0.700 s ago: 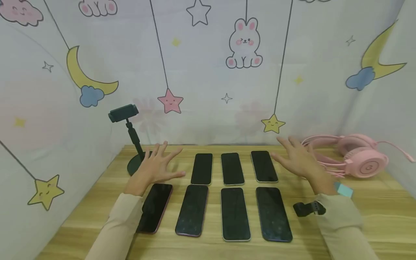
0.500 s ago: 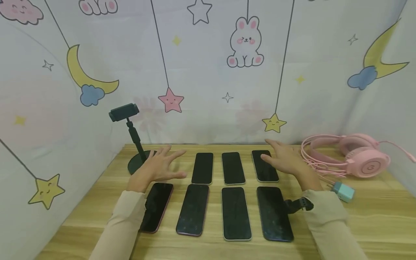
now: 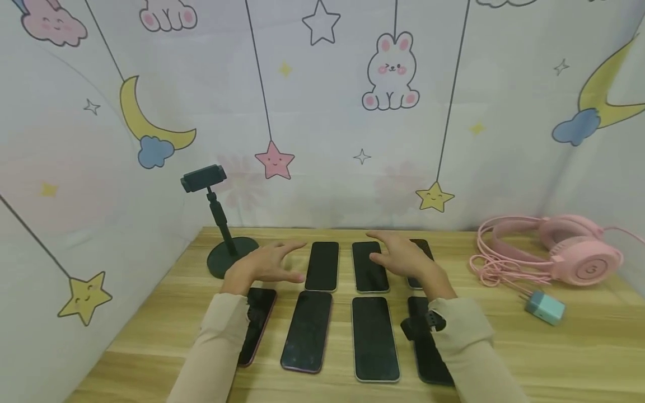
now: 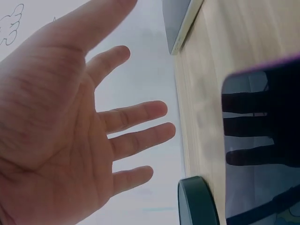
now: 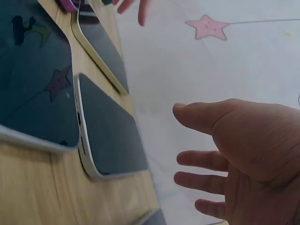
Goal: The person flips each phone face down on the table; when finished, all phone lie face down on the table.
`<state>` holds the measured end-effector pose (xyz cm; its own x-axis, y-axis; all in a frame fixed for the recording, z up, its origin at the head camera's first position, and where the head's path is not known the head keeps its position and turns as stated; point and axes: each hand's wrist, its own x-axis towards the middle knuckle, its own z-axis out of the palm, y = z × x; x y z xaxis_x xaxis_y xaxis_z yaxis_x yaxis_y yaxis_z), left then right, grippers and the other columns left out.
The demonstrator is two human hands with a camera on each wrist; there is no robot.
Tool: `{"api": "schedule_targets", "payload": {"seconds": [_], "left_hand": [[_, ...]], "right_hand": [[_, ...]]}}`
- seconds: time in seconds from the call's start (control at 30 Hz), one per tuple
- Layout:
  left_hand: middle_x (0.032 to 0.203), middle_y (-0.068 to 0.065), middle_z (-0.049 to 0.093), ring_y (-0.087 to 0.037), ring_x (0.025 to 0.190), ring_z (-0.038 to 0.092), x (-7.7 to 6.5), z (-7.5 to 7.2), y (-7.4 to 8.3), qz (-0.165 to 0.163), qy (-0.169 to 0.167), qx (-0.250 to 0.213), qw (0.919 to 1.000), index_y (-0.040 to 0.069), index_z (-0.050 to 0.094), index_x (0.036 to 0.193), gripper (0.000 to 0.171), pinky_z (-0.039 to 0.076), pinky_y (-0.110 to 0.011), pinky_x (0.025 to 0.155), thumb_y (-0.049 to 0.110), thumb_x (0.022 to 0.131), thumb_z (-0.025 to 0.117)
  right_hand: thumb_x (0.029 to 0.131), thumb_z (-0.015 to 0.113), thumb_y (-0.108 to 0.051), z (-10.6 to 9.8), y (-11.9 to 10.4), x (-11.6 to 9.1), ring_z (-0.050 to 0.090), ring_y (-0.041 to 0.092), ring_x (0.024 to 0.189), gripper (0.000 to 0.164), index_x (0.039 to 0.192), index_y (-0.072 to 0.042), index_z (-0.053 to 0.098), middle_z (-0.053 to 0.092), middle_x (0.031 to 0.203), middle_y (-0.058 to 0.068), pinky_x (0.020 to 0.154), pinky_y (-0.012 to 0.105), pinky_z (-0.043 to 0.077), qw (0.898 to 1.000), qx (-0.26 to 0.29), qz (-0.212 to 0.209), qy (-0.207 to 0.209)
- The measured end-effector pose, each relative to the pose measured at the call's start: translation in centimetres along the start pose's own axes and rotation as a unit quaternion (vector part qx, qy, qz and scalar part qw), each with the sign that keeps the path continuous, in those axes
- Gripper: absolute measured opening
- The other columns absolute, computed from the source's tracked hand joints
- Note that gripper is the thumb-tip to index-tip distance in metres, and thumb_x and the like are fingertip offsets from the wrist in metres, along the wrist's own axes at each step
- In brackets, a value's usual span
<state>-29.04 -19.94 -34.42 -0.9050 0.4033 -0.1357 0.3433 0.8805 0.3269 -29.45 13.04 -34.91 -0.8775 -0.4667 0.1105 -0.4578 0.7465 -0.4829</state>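
Black-screened phones lie face up on the wooden table in two rows. In the back row are a left phone (image 3: 322,266), a middle phone (image 3: 370,268) and a right phone (image 3: 422,246). My left hand (image 3: 267,263), fingers spread, hovers left of the back-left phone and above the front-left phone (image 3: 259,324). In the left wrist view its bare palm shows beside a phone (image 4: 276,126) that mirrors the fingers. My right hand (image 3: 405,257), holding nothing, reaches over the back-middle and back-right phones, partly covering both. My right sleeve hides part of the front-right phone (image 3: 428,352).
A black stand (image 3: 219,215) with a round base stands at the back left. Pink headphones (image 3: 587,260) with a coiled cable lie at the right, near a light-blue cube-shaped item (image 3: 546,308). A patterned white curtain (image 3: 327,123) hangs behind the table.
My right hand has moved left, from beside the headphones to over the back-row phones. My left hand has shifted slightly right. The head view has turned a little left; the phones lie as before.
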Motion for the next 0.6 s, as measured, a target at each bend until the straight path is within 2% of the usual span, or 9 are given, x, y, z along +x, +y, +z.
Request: {"api": "schedule_targets", "payload": {"seconds": [0.17, 0.33, 0.43, 0.6], "left_hand": [[0.155, -0.024, 0.035, -0.046, 0.139, 0.036, 0.7, 1.0, 0.6, 0.012, -0.005, -0.014, 0.9998, 0.022, 0.034, 0.157, 0.089, 0.035, -0.067, 0.103, 0.051, 0.085, 0.076], [0.156, -0.023, 0.032, -0.046, 0.135, 0.042, 1.3, 2.2, 1.3, 0.005, -0.031, -0.02, 0.9993, 0.027, 0.033, 0.158, 0.09, 0.038, -0.066, 0.1, 0.054, 0.084, 0.076], [0.157, -0.021, 0.032, -0.044, 0.136, 0.042, 1.4, 1.9, 1.4, -0.002, -0.032, -0.022, 0.9993, 0.029, 0.032, 0.158, 0.089, 0.038, -0.064, 0.102, 0.052, 0.084, 0.077], [0.157, -0.021, 0.031, -0.041, 0.137, 0.041, 1.5, 1.2, 1.2, 0.007, -0.038, -0.035, 0.9987, 0.025, 0.028, 0.159, 0.091, 0.036, -0.063, 0.105, 0.046, 0.086, 0.078]], "right_hand": [[0.102, 0.06, -0.018, 1.3, -0.3, 0.5, 0.042, 0.041, 0.137, 0.057, 0.153, -0.006, 0.039, 0.042, 0.153, 0.019, 0.106, 0.058, 0.038, 1.0, 0.026, -0.011, -0.005], [0.102, 0.059, -0.02, 2.5, -0.4, 0.7, 0.044, 0.04, 0.136, 0.057, 0.154, -0.006, 0.038, 0.043, 0.151, 0.023, 0.104, 0.056, 0.041, 0.997, 0.071, 0.001, -0.029], [0.103, 0.058, -0.02, 2.6, -0.9, 1.2, 0.047, 0.042, 0.133, 0.057, 0.153, -0.004, 0.038, 0.045, 0.147, 0.027, 0.101, 0.056, 0.043, 0.993, 0.114, -0.013, -0.036], [0.103, 0.056, -0.018, 2.8, -1.9, 2.1, 0.049, 0.042, 0.131, 0.054, 0.152, -0.003, 0.038, 0.047, 0.144, 0.028, 0.101, 0.056, 0.044, 0.986, 0.157, -0.024, -0.051]]}}
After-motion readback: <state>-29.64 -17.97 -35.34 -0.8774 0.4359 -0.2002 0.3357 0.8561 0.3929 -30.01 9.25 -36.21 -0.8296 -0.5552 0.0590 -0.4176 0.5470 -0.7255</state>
